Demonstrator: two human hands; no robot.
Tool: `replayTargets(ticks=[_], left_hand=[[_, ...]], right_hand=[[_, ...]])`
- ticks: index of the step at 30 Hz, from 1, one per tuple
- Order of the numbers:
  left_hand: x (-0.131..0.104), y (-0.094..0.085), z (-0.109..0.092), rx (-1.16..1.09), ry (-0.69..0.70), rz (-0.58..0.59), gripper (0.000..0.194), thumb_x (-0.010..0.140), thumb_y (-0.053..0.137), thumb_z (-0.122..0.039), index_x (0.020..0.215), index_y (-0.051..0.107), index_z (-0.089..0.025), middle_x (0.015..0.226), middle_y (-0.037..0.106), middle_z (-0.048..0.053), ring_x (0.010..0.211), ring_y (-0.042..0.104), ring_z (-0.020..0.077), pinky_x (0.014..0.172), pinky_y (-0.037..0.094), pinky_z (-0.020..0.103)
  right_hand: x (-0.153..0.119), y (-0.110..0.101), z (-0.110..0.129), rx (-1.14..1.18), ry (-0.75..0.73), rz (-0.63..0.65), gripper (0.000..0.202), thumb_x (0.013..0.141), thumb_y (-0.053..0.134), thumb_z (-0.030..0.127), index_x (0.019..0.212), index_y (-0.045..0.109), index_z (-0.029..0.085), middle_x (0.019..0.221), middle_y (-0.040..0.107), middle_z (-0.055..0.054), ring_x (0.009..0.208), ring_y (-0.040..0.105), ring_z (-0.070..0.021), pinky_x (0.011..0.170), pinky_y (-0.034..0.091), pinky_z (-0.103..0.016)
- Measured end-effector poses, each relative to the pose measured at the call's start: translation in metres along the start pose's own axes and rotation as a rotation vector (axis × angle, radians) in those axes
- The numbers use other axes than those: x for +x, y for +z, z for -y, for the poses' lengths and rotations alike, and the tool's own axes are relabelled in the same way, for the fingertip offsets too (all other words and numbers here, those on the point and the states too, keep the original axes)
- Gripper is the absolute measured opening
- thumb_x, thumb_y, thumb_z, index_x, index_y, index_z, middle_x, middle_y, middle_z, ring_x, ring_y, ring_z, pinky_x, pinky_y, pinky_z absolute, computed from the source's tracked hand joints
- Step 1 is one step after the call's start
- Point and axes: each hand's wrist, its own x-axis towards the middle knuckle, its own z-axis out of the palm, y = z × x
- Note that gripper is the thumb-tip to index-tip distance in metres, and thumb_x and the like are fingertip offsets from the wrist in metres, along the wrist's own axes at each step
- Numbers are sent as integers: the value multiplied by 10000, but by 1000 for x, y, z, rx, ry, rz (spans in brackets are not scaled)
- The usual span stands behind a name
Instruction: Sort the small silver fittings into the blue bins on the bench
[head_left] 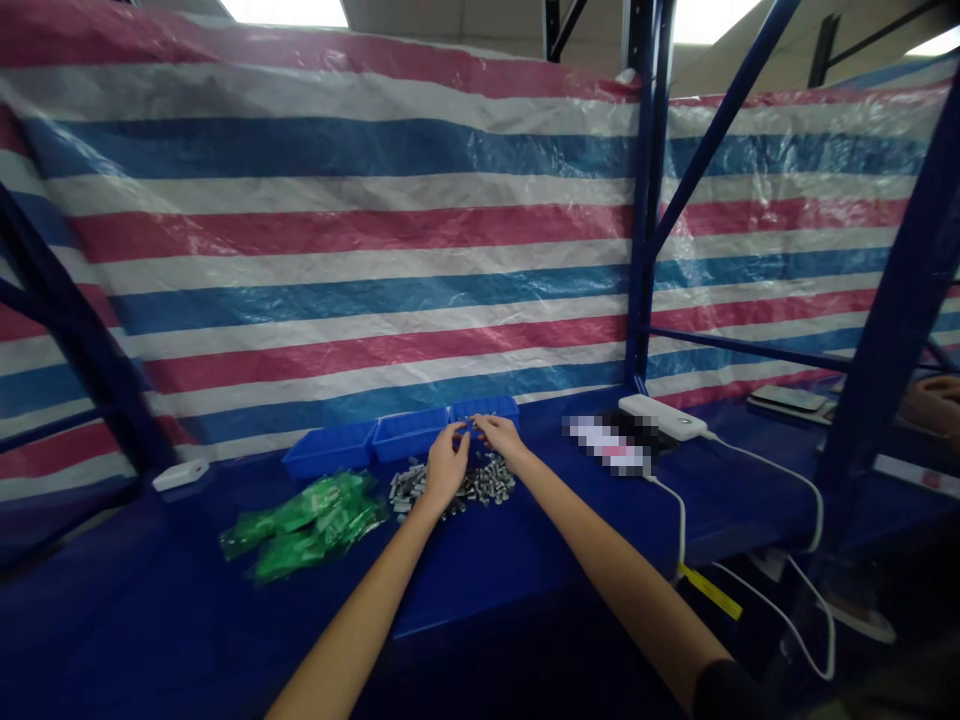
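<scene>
My left hand (448,467) is over a pile of small metal parts (487,482), its fingers curled inward and the thumb close to them. Across from it, my right hand (501,437) has thumb and fingers drawn together in a pinch near the rightmost blue bin (504,406). Anything held in either hand is too small to make out. The fingertips of both hands nearly meet. Behind the pile stand a middle blue bin (409,434) and a left blue bin (330,450). Green plastic bags (319,522) lie in a heap left of the metal parts.
A blue tabletop (480,570) carries everything. At right lie a phone-like item (611,445), blurred out, and a white power bank (661,417) with white cables. A white device (181,475) sits at left. Blue rack posts (641,250) and a striped sheet (360,240) bound the table.
</scene>
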Motion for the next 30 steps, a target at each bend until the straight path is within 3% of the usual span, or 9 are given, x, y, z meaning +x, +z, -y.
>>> replayTargets(ticks=[7,18,25,30], left_hand=[[-2,2,2,-64,21,-71,203,834,474,-261,953,614,-174,882,655,62,806,604,174,755,465,304],[-3,-7,-6,11,-14,-133,182,806,518,-275,872,649,-168,844,613,52,740,575,149,727,461,287],[-2,-7,-10,-44,-94,-193,201,793,515,-324,827,620,-156,833,619,56,746,574,153,736,458,286],[-2,-6,-12,-121,-143,-173,209,819,467,-334,816,580,-159,833,633,49,774,581,154,738,451,277]], right_hand=[[-5,2,5,69,88,56,168,724,611,271,766,711,143,603,638,-5,558,546,-84,468,360,-159],[-14,6,7,158,121,183,226,805,489,197,888,695,154,644,655,-8,518,542,-60,499,378,-153],[-10,5,5,202,158,201,167,762,599,284,844,672,157,745,669,-22,549,551,-59,510,387,-156],[-6,4,-1,332,150,274,152,719,662,286,791,675,153,636,623,10,535,524,-56,531,390,-160]])
